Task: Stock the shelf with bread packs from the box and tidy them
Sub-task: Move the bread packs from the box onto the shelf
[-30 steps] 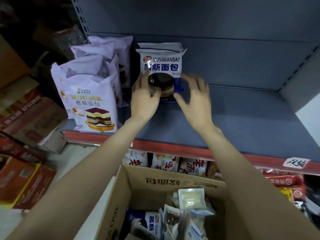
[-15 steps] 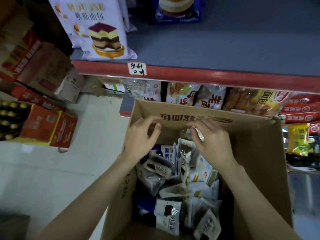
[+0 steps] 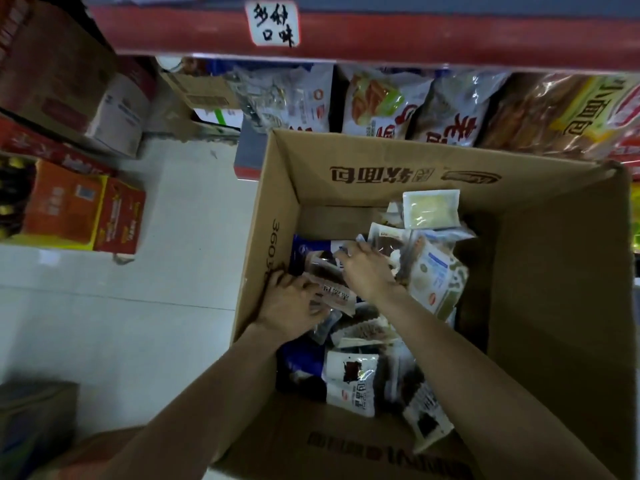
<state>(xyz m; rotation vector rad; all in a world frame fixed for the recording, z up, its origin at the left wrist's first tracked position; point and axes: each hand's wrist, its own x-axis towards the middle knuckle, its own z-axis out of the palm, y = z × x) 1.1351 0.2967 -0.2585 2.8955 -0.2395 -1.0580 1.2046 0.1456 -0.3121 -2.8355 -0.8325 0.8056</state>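
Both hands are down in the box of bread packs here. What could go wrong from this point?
1. The left hand and right hand meet on one bread pack lying in a loose heap; lifting it may drag neighbouring packs along or spill them.
2. The packs look soft, so a hard squeeze might crush the bread.
3. The cardboard box is deep and dim, so the wrong flavour could be picked.

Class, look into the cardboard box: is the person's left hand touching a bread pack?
Touching. The head view shows the left hand lying on a bread pack inside the box, fingers resting against its wrapper with no gap visible.
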